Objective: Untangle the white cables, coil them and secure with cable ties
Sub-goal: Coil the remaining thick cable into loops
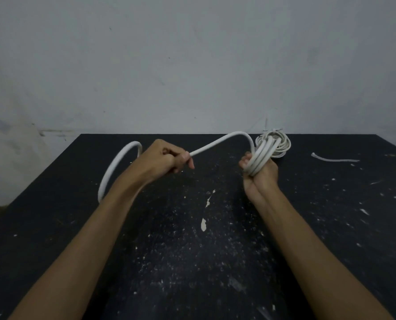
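My right hand (pixel 260 174) is raised over the table and grips several turns of a thick white cable (pixel 260 155) wound into a coil around its fingers. From that coil the cable arches up and runs left to my left hand (pixel 164 159), whose fingers are curled round it. Past my left hand the free length (pixel 114 167) bends in a wide loop and drops behind my left forearm. A second, thinner white cable lies as a finished-looking coil (pixel 278 142) on the table right behind my right hand. A white cable tie (pixel 334 159) lies flat at the right.
The black table (pixel 192 250) is speckled with white paint flecks and chips. A pale wall (pixel 192 65) stands right behind its far edge. The table's left edge slants away near my left forearm.
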